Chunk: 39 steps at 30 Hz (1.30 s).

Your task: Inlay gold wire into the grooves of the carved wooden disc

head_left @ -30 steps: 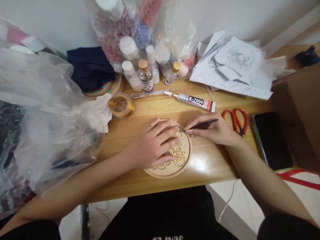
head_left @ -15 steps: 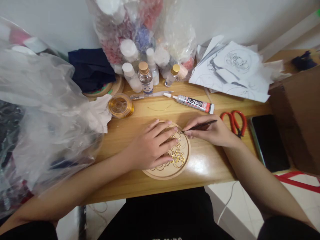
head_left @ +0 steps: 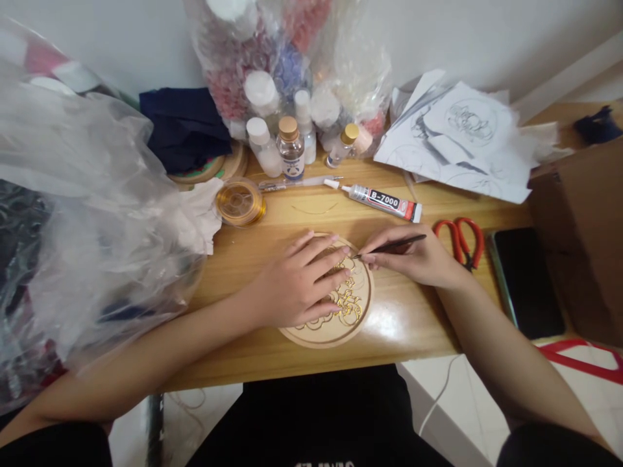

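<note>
My left hand (head_left: 294, 288) lies flat with fingers spread over a round wooden plaque (head_left: 325, 338), hiding its left and middle part. Gold wire scrollwork (head_left: 346, 305) forms curved outlines on the plaque, and faint drawn lines show near its upper right. My right hand (head_left: 409, 253) pinches a pair of dark, slim tweezers (head_left: 396, 243), their tips down at the plaque's upper right, close to my left fingertips. Whether the tips hold wire is too small to tell. A loose piece of thin gold wire (head_left: 314, 211) rests on the table behind the plaque.
Behind stand a wire spool (head_left: 239, 202), small bottles (head_left: 292, 152), a pen-like tool (head_left: 296, 183) and a B-7000 glue tube (head_left: 384, 202). Red-handled pliers (head_left: 460, 240), a phone (head_left: 525, 279) and a cardboard box (head_left: 584, 227) are right. Plastic bags (head_left: 97, 227) crowd the left; papers (head_left: 457, 136) lie back right.
The view has shifted slightly, so the table's things appear a little further right. Both hands keep nearly the same pose on the plaque, and the tweezers stay at its upper right.
</note>
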Available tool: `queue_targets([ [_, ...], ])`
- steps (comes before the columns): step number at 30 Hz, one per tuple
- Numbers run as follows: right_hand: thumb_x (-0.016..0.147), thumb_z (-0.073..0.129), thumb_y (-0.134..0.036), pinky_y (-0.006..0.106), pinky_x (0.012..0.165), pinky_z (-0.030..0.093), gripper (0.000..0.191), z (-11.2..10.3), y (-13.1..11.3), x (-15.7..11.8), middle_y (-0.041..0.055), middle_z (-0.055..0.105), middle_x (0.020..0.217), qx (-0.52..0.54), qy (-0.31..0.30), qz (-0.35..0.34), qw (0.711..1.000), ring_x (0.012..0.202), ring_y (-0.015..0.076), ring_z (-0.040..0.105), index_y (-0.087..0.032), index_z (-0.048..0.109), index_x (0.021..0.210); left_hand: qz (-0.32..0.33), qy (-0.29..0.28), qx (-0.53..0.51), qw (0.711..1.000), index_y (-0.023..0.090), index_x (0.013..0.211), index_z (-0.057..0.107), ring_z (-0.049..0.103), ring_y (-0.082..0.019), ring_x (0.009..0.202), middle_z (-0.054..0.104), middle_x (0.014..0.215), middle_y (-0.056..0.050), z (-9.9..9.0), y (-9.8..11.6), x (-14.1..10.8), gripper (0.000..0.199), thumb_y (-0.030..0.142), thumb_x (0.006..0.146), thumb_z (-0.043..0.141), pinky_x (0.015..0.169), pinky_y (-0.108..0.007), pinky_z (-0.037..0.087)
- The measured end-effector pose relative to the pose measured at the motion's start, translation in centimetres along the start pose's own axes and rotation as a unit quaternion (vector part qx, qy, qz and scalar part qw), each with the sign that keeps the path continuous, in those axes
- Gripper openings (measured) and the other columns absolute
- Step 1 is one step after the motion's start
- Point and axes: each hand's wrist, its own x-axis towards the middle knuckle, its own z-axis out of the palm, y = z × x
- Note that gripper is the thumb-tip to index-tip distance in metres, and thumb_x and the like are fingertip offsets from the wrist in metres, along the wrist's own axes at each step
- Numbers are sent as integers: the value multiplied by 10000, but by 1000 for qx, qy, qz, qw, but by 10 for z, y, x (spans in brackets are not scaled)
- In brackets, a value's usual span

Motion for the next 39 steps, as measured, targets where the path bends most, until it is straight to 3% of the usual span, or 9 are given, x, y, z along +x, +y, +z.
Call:
queue_targets([
  [16, 689, 760, -354, 240, 497, 501, 202, 5, -2, 3, 13, 660, 625, 44, 1, 49, 998, 540, 110, 592, -172, 697, 749, 0, -8, -8, 1000, 150, 1201, 584, 382, -354, 1311, 515, 1359, -131, -2, 0, 1, 447, 456, 894, 478, 1073, -576, 316],
  [26, 702, 752, -344, 225, 523, 521, 204, 0, 0, 3, 6, 659, 617, 75, -16, 36, 996, 551, 99, 605, -158, 701, 770, 1, -23, 2, 1000, 157, 1216, 576, 354, -349, 1331, 497, 1376, -134, -2, 0, 1, 432, 432, 894, 491, 1068, -573, 313],
  [39, 673, 778, -290, 180, 481, 525, 195, -1, 1, 4, -11, 636, 582, 118, 15, 47, 992, 494, 70, 587, -141, 677, 751, 8, -18, 26, 999, 170, 1254, 546, 368, -362, 1298, 501, 1355, -145, 0, 0, 2, 473, 459, 884, 492, 1047, -572, 315],
])
